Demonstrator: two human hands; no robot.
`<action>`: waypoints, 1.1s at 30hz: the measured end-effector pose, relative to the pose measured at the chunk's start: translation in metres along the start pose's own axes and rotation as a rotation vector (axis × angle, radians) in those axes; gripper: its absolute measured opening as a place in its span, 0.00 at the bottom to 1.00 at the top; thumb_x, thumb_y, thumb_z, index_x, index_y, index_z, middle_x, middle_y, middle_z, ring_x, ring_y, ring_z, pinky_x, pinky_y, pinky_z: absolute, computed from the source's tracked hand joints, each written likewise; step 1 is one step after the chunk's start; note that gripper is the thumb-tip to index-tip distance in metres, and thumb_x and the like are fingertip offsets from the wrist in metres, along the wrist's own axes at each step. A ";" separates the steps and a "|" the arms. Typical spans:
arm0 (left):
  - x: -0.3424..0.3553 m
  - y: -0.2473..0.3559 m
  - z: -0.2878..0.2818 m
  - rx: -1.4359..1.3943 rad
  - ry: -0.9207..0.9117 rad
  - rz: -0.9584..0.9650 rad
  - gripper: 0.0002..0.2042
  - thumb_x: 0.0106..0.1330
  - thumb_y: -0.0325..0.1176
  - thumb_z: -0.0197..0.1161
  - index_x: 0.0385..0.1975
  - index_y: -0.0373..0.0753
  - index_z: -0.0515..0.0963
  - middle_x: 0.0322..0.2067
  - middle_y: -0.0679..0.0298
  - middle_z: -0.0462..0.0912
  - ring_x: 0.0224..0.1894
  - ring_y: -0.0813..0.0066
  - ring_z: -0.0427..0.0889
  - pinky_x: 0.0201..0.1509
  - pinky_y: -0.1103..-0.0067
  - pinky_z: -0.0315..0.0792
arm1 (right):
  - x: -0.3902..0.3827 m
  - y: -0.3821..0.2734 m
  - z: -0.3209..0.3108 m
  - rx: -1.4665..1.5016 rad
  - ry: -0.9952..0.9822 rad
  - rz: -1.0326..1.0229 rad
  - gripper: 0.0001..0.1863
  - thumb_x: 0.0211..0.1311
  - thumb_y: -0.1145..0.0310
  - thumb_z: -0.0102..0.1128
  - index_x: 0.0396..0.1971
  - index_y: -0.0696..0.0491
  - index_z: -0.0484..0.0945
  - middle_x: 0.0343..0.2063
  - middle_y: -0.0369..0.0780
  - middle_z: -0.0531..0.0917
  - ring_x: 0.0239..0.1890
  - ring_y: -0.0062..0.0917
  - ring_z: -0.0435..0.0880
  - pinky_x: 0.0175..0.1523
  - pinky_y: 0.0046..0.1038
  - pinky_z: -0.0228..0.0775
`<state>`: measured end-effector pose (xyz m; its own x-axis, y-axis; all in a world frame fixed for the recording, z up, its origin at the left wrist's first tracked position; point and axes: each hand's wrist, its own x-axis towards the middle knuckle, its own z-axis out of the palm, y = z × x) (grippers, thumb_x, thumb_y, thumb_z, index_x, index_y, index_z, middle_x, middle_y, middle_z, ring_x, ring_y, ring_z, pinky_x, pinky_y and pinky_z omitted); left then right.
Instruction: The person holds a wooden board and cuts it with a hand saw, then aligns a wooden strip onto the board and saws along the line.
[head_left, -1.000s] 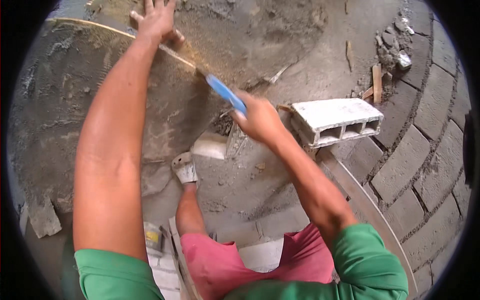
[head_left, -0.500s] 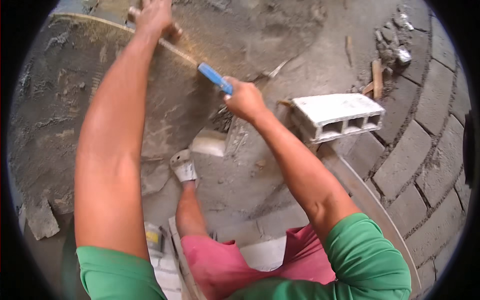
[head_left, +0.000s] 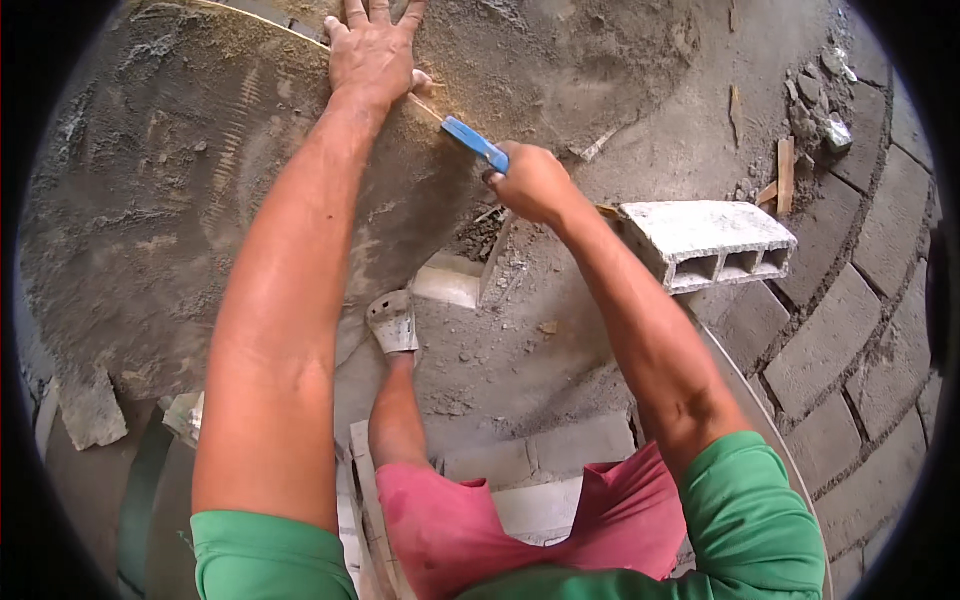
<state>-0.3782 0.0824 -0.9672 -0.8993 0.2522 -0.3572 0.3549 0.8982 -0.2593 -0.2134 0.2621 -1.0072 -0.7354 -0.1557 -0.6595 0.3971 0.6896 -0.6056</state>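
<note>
My right hand (head_left: 532, 182) is closed around the blue handle of what looks like a saw (head_left: 474, 143). Its thin, pale blade shows edge-on, running up and left toward my other hand. My left hand (head_left: 373, 62) presses palm down with fingers spread on a large grey, cement-stained board (head_left: 290, 150), close beside the blade's line. Pale sawdust lies on the board around both. Under my left hand, part of the blade and the cut line is hidden.
A white hollow concrete block (head_left: 705, 235) sits right of my right forearm. Beyond it are wood scraps (head_left: 785, 175), rubble (head_left: 815, 105) and grey paving blocks (head_left: 825, 340). My foot in a pale clog (head_left: 392, 320) rests at the board's near edge, by another pale block (head_left: 447, 283).
The whole view has shifted, so things appear further right. My left hand has come nearer to the saw's handle, and the right hand still grips it.
</note>
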 end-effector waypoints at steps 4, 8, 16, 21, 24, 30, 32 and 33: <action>-0.001 0.013 -0.014 -0.055 -0.090 -0.027 0.59 0.46 0.59 0.81 0.79 0.60 0.54 0.80 0.47 0.40 0.81 0.42 0.41 0.77 0.46 0.52 | -0.037 0.016 0.005 0.051 0.090 -0.019 0.25 0.61 0.68 0.60 0.60 0.47 0.77 0.40 0.56 0.86 0.44 0.53 0.86 0.51 0.49 0.77; -0.005 -0.001 -0.006 -0.029 -0.098 -0.040 0.59 0.45 0.58 0.82 0.80 0.61 0.53 0.81 0.50 0.39 0.81 0.44 0.41 0.74 0.44 0.56 | -0.203 0.058 -0.030 0.123 0.069 0.031 0.35 0.56 0.73 0.64 0.67 0.47 0.73 0.39 0.57 0.85 0.44 0.53 0.86 0.52 0.40 0.78; 0.001 0.009 -0.005 -0.029 -0.099 -0.069 0.61 0.43 0.55 0.84 0.79 0.60 0.52 0.81 0.52 0.39 0.81 0.44 0.41 0.72 0.41 0.60 | -0.147 0.062 -0.015 -0.014 0.087 0.008 0.33 0.60 0.67 0.62 0.68 0.39 0.72 0.40 0.54 0.87 0.40 0.53 0.86 0.50 0.47 0.79; 0.006 0.013 0.009 -0.053 -0.076 -0.076 0.62 0.43 0.53 0.84 0.79 0.65 0.50 0.81 0.55 0.43 0.78 0.41 0.50 0.64 0.50 0.74 | -0.071 0.049 0.017 0.064 0.192 -0.024 0.28 0.62 0.62 0.65 0.64 0.42 0.75 0.37 0.54 0.86 0.43 0.52 0.86 0.51 0.49 0.78; 0.018 -0.001 0.056 -0.025 0.197 -0.029 0.63 0.42 0.53 0.84 0.79 0.70 0.47 0.81 0.59 0.44 0.77 0.36 0.51 0.56 0.52 0.82 | -0.074 -0.019 -0.029 0.101 -0.052 0.051 0.27 0.67 0.54 0.66 0.62 0.48 0.77 0.37 0.54 0.87 0.43 0.52 0.87 0.51 0.49 0.77; 0.005 -0.001 0.045 0.020 0.091 -0.117 0.63 0.41 0.52 0.85 0.79 0.72 0.49 0.80 0.60 0.48 0.67 0.43 0.67 0.48 0.56 0.84 | -0.276 0.041 -0.086 0.200 -0.035 0.193 0.29 0.62 0.66 0.68 0.65 0.50 0.75 0.45 0.55 0.86 0.47 0.50 0.88 0.51 0.38 0.80; 0.002 -0.007 0.021 -0.005 0.139 -0.102 0.62 0.40 0.51 0.86 0.78 0.71 0.52 0.79 0.59 0.49 0.61 0.48 0.73 0.46 0.59 0.85 | -0.281 0.044 -0.084 0.153 0.019 0.096 0.29 0.62 0.67 0.66 0.65 0.50 0.75 0.46 0.55 0.86 0.47 0.49 0.88 0.51 0.38 0.80; 0.001 0.000 0.001 -0.011 0.016 -0.131 0.62 0.40 0.50 0.86 0.79 0.66 0.52 0.80 0.57 0.46 0.68 0.47 0.66 0.56 0.55 0.78 | -0.273 0.048 -0.074 0.106 0.102 -0.004 0.30 0.61 0.69 0.65 0.65 0.50 0.75 0.46 0.54 0.86 0.47 0.49 0.88 0.51 0.37 0.80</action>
<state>-0.3789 0.0825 -0.9690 -0.9418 0.1382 -0.3065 0.2316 0.9276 -0.2932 -0.0340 0.3907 -0.8232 -0.7870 -0.0821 -0.6115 0.4456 0.6098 -0.6554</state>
